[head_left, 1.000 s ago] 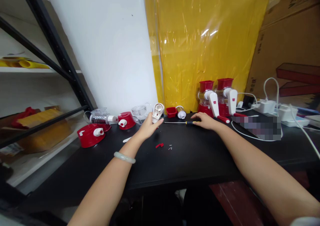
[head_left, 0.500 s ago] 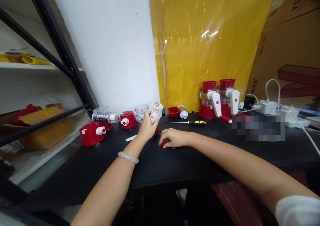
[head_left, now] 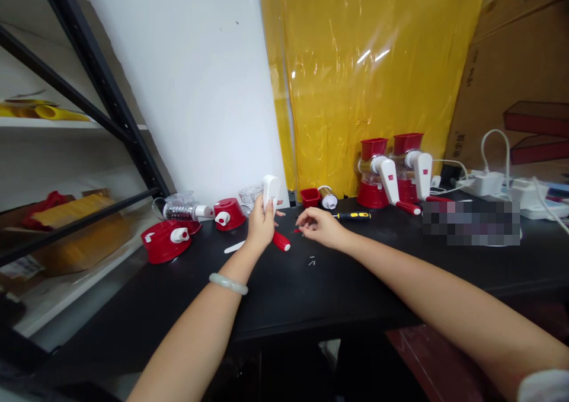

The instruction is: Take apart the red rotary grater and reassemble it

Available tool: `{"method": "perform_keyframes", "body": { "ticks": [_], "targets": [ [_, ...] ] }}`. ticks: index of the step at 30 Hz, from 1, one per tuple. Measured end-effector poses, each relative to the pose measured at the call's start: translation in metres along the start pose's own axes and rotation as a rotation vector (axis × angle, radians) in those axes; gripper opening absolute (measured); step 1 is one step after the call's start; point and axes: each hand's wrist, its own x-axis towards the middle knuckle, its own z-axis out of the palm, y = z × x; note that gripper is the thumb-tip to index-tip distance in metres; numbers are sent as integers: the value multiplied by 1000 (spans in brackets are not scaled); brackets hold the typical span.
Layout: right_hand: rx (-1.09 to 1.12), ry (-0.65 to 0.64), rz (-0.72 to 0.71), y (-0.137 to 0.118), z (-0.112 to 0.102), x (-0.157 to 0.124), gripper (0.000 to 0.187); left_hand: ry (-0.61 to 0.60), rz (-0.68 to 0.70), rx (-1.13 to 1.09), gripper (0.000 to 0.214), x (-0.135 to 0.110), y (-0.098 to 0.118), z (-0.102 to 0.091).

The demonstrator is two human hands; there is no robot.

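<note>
My left hand [head_left: 261, 223] is closed around a white plastic crank arm [head_left: 270, 187], held upright above the table. A little to its right, my right hand [head_left: 322, 226] pinches a small red piece [head_left: 297, 230] at its fingertips, mostly hidden. On the table below and between the hands lies a red handle [head_left: 281, 241] with a white end. Several small screws [head_left: 312, 261] are scattered nearer to me. A flat white strip [head_left: 235, 247] rests left of my left hand. Behind my right hand is a screwdriver [head_left: 353, 216] with a black and yellow grip.
Red grater bases [head_left: 165, 243] and clear plastic parts stand at the left. Farther back are a red hopper [head_left: 310, 197] and a grater drum [head_left: 328, 198]. Two assembled drum graters [head_left: 374, 176] stand at the right, with white chargers and cables [head_left: 484, 182] beyond. A black shelf frame [head_left: 100, 76] borders the left.
The crank arm has turned over, its smooth face now showing. My right hand has lifted and moved away from the screws with the small red piece. The red handle and screws have come into clearer view.
</note>
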Motion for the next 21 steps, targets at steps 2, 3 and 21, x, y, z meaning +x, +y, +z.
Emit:
{"method": "perform_keyframes", "body": {
  "ticks": [2,3,21],
  "targets": [
    [91,82,34,1,-7,4,7,-28,-41,-68,41,0,0,2],
    [117,111,47,1,-10,6,10,-45,-63,-101,42,-1,-1,3],
    [252,167,163,-4,-11,6,24,-242,-175,-265,47,-14,2,23]
  ]
}}
